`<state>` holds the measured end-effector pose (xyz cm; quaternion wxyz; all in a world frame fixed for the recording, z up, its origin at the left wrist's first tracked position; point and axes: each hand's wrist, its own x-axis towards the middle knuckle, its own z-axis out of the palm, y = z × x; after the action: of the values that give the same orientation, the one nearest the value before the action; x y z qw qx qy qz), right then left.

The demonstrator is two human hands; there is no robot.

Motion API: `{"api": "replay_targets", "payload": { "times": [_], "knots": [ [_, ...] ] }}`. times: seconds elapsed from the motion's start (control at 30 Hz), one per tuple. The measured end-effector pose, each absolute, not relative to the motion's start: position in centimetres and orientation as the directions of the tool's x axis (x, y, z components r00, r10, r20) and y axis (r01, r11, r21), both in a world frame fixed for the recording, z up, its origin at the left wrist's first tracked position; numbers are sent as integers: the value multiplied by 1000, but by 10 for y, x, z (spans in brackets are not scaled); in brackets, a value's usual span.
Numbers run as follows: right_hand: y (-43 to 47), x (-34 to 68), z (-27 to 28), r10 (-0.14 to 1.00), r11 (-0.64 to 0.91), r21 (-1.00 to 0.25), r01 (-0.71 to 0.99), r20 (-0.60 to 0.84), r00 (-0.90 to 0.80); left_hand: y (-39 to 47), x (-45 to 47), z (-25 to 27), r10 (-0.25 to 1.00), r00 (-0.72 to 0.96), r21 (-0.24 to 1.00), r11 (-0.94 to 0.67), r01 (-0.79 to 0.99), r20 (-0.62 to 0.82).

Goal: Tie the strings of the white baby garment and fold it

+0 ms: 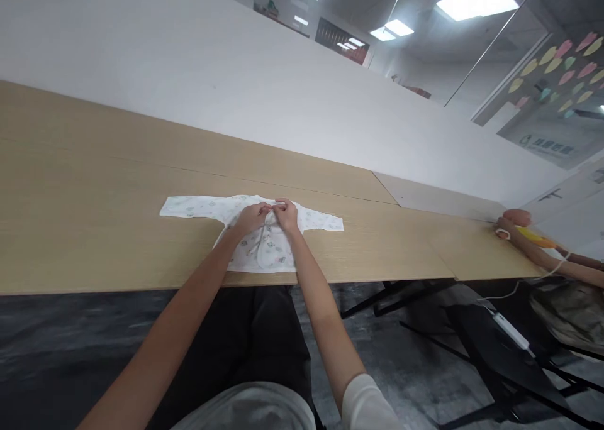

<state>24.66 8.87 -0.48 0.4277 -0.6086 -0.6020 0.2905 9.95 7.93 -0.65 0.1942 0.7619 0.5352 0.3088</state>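
A small white baby shirt (pixel 276 254) with a scattered coloured print lies flat on the wooden table, both sleeves stretched out sideways. Its lower hem is close to the table's front edge. At the upper middle of the shirt, near the neckline, my left hand (pixel 252 218) is closed with its fingers pinched on the fabric. Right beside it my right hand (pixel 286 215) also pinches the cloth, the fingertips of both hands nearly meeting. What exactly sits between the fingertips is too small to make out.
The long light-wood table (pixel 94 229) runs along a white wall (pixel 212 90) with glass above. At the far right another person's arms (pixel 538 254) reach to a doll (pixel 516 217) in yellow. A black folding chair (pixel 491 348) holding a white power strip (pixel 512 330) stands below.
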Motion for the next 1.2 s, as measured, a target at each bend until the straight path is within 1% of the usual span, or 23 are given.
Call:
{"api": "replay_targets", "payload": {
  "times": [0.1, 0.2, 0.3, 0.37, 0.43, 0.5, 0.6, 0.7, 0.87, 1.07, 1.2],
  "knots": [
    [89, 250, -1, 983, 34, -884, 466, 113, 144, 71, 92, -4, 946, 257, 624, -324, 711, 199],
    [78, 255, 3, 989, 42, -866, 499, 106, 102, 64, 85, -2, 945, 294, 583, -321, 747, 143],
    [61, 258, 3, 988, 139, -771, 622, 151, -34, 61, 82, -3, 948, 297, 534, -310, 787, 114],
    [51, 257, 1, 981, 189, -685, 704, 155, -113, 63, 82, -5, 950, 292, 530, -305, 791, 112],
    [47, 255, -2, 977, 213, -621, 754, 156, -147, 66, 83, -8, 950, 291, 539, -305, 785, 114],
    [47, 254, -3, 975, 220, -601, 768, 160, -153, 68, 84, -11, 949, 293, 537, -306, 786, 112],
    [51, 254, -5, 979, 206, -619, 758, 141, -151, 67, 84, -12, 947, 300, 523, -317, 791, 120],
    [54, 255, -5, 988, 153, -658, 737, 102, -114, 65, 84, -11, 945, 296, 517, -326, 792, 141],
    [52, 256, -3, 994, 105, -704, 702, 60, -89, 61, 84, -7, 940, 299, 542, -338, 769, 162],
    [50, 252, -3, 994, 103, -721, 685, 88, -57, 54, 87, -2, 929, 310, 557, -369, 744, 202],
    [50, 250, -5, 991, 113, -736, 667, 129, -26, 53, 89, -1, 907, 342, 608, -419, 674, 246]
  ]
}}
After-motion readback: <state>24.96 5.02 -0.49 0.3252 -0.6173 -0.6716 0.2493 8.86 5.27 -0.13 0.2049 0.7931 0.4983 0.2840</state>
